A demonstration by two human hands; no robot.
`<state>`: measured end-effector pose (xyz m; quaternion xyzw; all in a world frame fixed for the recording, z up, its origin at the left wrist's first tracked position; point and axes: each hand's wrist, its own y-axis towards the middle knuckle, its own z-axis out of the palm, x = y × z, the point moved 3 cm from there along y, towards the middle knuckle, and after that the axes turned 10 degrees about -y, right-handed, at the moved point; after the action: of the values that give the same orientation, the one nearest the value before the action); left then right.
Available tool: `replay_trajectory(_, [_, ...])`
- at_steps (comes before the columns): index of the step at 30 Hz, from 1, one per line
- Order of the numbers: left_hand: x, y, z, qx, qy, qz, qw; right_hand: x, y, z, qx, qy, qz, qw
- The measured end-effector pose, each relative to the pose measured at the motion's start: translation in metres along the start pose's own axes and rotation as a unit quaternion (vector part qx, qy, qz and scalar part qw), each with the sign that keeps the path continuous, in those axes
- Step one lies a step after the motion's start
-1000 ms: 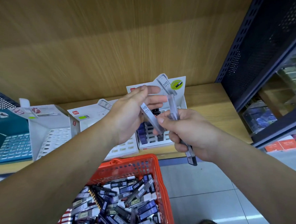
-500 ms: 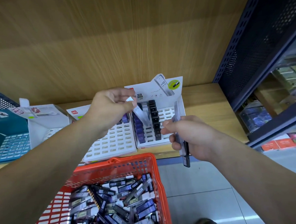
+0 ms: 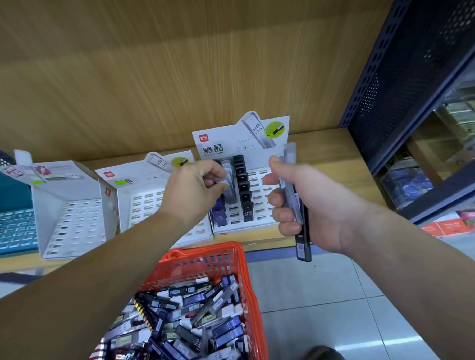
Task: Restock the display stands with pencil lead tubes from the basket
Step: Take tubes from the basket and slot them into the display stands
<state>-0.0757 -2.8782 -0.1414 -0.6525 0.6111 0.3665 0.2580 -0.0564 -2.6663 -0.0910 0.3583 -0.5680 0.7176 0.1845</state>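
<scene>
Tube in play: a pale lead tube [image 3: 231, 191] is pinched near its top end by the left hand [image 3: 193, 193], just right of centre frame, and is lined up over a slot row in the right-hand display stand [image 3: 260, 209].
Handling guess: probably featherweight, stiff, slick plastic. It should be gripped on the flat sides near the cap, not squeezed hard, since thin cases like this can likely crack or pop open.
Spare tubes: a small upright bundle [image 3: 303, 242], clear plus black, is wrapped by the curled fingers and thumb of the right hand [image 3: 314, 203], right of the stand.
Stand fill: one black column and some purple ones are seated, and lots of slots are left bare.
Middle stand [image 3: 146, 204]: mostly hidden by the arm, and what's seen looks unfilled.
Basket [image 3: 204, 253]: red, bottom centre, with loose tubes [image 3: 188, 320] heaped inside.
Shelf [image 3: 328, 158]: wooden, and the stands are carried on it.
</scene>
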Motion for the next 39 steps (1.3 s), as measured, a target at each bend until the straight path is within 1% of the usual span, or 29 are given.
replay_trajectory(2, [0.002,-0.001,0.002,-0.006,0.001,-0.006,1.000,0.002,-0.001,-0.002,0.008,0.025,0.006,1.000])
replay_trajectory(5, [-0.003,0.004,0.004,0.029,0.018,0.001,0.999,0.003,-0.002,-0.002,0.031,0.051,-0.001,0.998])
replay_trajectory(8, [-0.003,0.007,0.004,0.044,0.045,0.003,0.998,0.003,-0.002,-0.001,0.052,0.046,-0.020,0.997])
replay_trajectory(12, [0.005,0.006,0.008,0.058,0.042,-0.016,0.997,0.004,-0.005,-0.002,0.065,-0.002,-0.039,0.997])
replay_trajectory(14, [0.002,0.005,0.011,0.073,0.051,0.013,0.996,0.003,-0.007,-0.003,0.067,-0.037,-0.039,0.996])
replay_trajectory(15, [-0.003,0.005,0.011,0.062,0.055,0.035,0.996,0.003,-0.007,-0.004,0.066,-0.056,-0.040,0.995])
replay_trajectory(16, [-0.010,0.005,0.010,0.035,0.046,0.046,0.997,0.002,-0.007,-0.004,0.063,-0.072,-0.042,0.995])
replay_trajectory(17, [-0.021,0.004,0.006,0.005,0.005,0.032,0.999,0.001,-0.006,-0.004,0.054,-0.084,-0.047,0.994])
replay_trajectory(18, [-0.031,0.002,0.002,-0.010,-0.072,-0.012,0.997,-0.001,-0.004,-0.004,0.042,-0.096,-0.055,0.993])
replay_trajectory(19, [-0.040,-0.001,0.000,0.001,-0.156,-0.072,0.985,-0.002,-0.002,-0.005,0.028,-0.109,-0.064,0.992])
replay_trajectory(20, [-0.049,-0.005,0.000,0.036,-0.233,-0.128,0.963,-0.003,-0.001,-0.004,0.018,-0.121,-0.073,0.990])
replay_trajectory(21, [-0.056,-0.010,0.000,0.078,-0.279,-0.157,0.944,-0.003,0.000,-0.003,0.014,-0.129,-0.080,0.988])
replay_trajectory(22, [-0.061,-0.014,0.000,0.111,-0.286,-0.157,0.939,-0.003,0.000,-0.001,0.016,-0.131,-0.085,0.988])
replay_trajectory(23, [-0.062,-0.017,-0.001,0.127,-0.285,-0.150,0.938,-0.003,0.000,0.001,0.022,-0.132,-0.087,0.987])
replay_trajectory(24, [-0.061,-0.019,-0.003,0.126,-0.292,-0.147,0.937,-0.002,0.000,0.003,0.029,-0.133,-0.086,0.987])
replay_trajectory(28, [-0.041,-0.018,-0.015,0.059,-0.332,-0.179,0.924,-0.003,0.000,0.003,0.022,-0.118,-0.060,0.991])
replay_trajectory(30, [-0.033,-0.021,-0.021,0.059,-0.290,-0.147,0.944,-0.004,0.001,0.002,0.010,-0.116,-0.058,0.991])
replay_trajectory(31, [-0.031,-0.023,-0.023,0.064,-0.248,-0.111,0.960,-0.005,0.003,0.001,0.002,-0.120,-0.060,0.991])
replay_trajectory(33, [-0.035,-0.030,-0.026,0.079,-0.128,-0.005,0.989,-0.007,0.006,0.000,-0.013,-0.123,-0.058,0.991])
replay_trajectory(34, [-0.039,-0.033,-0.026,0.088,-0.072,0.055,0.992,-0.007,0.007,0.002,-0.014,-0.121,-0.056,0.991])
replay_trajectory(36, [-0.049,-0.036,-0.024,0.100,-0.010,0.159,0.982,-0.007,0.007,0.005,-0.001,-0.112,-0.053,0.992])
replay_trajectory(38, [-0.057,-0.035,-0.024,0.107,0.036,0.217,0.970,-0.006,0.006,0.008,0.023,-0.095,-0.055,0.994])
replay_trajectory(39, [-0.059,-0.034,-0.025,0.108,0.060,0.218,0.968,-0.006,0.006,0.008,0.033,-0.084,-0.058,0.994])
